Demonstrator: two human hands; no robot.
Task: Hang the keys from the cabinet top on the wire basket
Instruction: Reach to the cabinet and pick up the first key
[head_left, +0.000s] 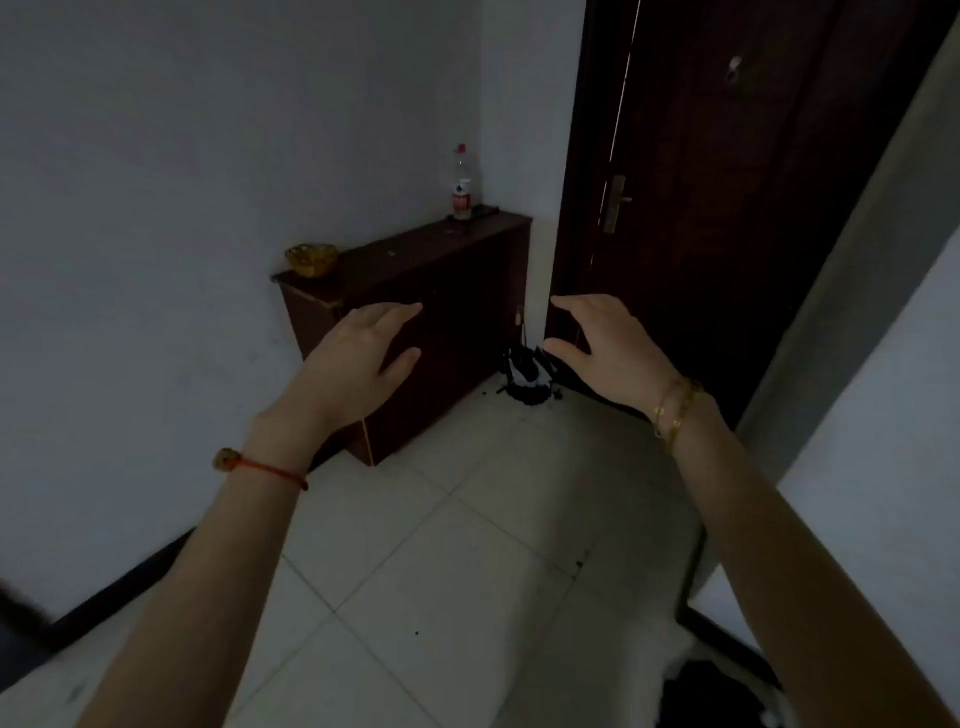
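Head cam, pretty dim: two hands out front, left hand (358, 358) and right hand (608, 348), both with fingers spread loose and holding nothing. One dark cabinet (415, 322) against the wall. On top: one yellow wire basket (310, 258) at the near end, one bottle (462, 184) at the far end. Can't make out the keys. One dark door (727, 208) on the right.
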